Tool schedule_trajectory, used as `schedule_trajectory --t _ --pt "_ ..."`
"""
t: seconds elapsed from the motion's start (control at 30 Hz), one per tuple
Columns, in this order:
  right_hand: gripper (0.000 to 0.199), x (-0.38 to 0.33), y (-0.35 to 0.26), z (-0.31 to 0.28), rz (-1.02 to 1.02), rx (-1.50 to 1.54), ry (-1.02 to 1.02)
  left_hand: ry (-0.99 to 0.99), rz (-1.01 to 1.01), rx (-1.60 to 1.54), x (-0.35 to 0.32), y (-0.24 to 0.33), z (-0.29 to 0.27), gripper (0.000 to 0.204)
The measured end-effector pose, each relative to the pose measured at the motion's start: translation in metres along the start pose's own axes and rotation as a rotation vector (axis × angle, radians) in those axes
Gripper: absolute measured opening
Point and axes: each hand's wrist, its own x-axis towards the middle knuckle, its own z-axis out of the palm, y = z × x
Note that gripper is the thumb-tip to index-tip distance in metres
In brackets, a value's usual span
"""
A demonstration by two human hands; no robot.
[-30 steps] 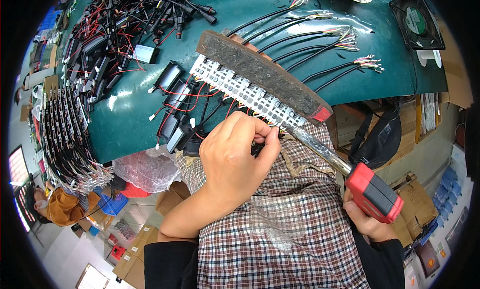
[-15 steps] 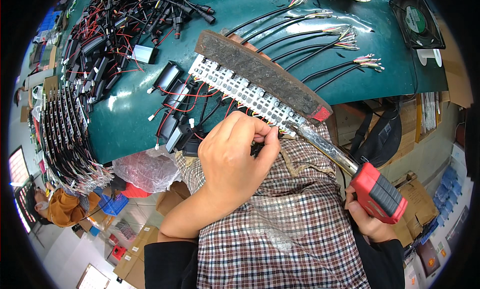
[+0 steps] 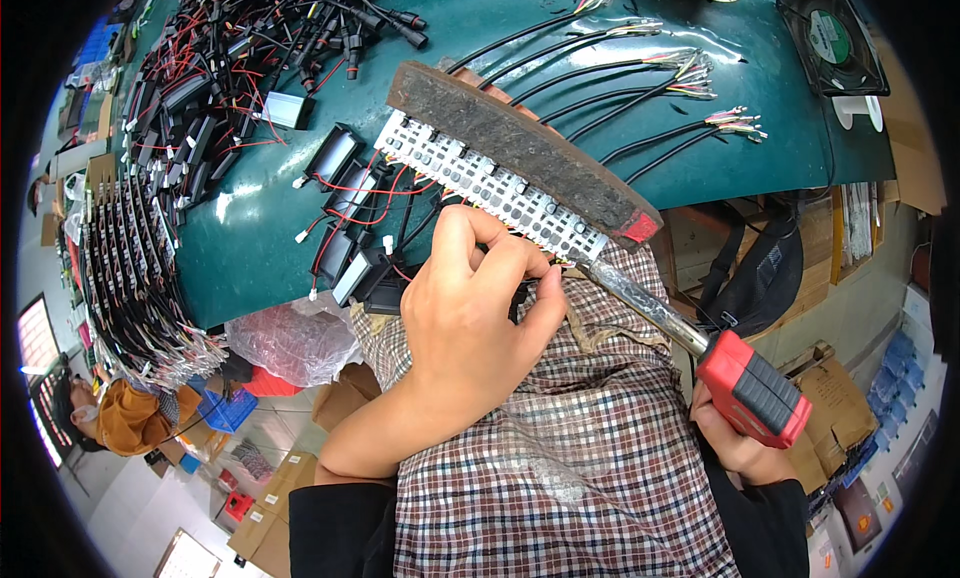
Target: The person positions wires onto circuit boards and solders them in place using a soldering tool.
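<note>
A white panel of small circuit boards (image 3: 490,186) with dark components leans along a dark, worn bar (image 3: 520,153) with a red end. Red and other thin wires hang from its near edge. My left hand (image 3: 475,303) is closed in a pinch at that edge, near the right end, on what looks like a thin wire (image 3: 556,264); the fingertips partly hide it. In my right hand (image 3: 735,443) is a soldering gun (image 3: 755,388) with a red and black handle, held from below. Its metal barrel points up and left, and the tip meets the panel's lower right corner, close to my left fingertips.
Black cables (image 3: 590,73) with stripped ends extend behind the bar. Black housings (image 3: 335,158) with red leads lie left of the panel, below a heap of black connectors (image 3: 300,28). Wired strips (image 3: 140,268) hang at the far left. A fan (image 3: 830,40) stands at the back right.
The soldering gun's tip has shifted slightly down and left, off the panel's face to its lower corner. My left hand has moved a little right, its fingers more bent.
</note>
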Motion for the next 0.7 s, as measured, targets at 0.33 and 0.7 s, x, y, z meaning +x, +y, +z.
schedule_trajectory --t 0.33,0.7 --pt "0.023 0.0031 -0.0049 0.0034 0.063 0.052 0.025 0.001 0.003 0.017 0.0012 -0.0002 0.0007 0.016" --pt "0.024 0.0062 -0.0068 0.0018 0.027 0.04 0.009 -0.02 0.006 0.028 0.0078 0.0018 -0.0022 0.017"
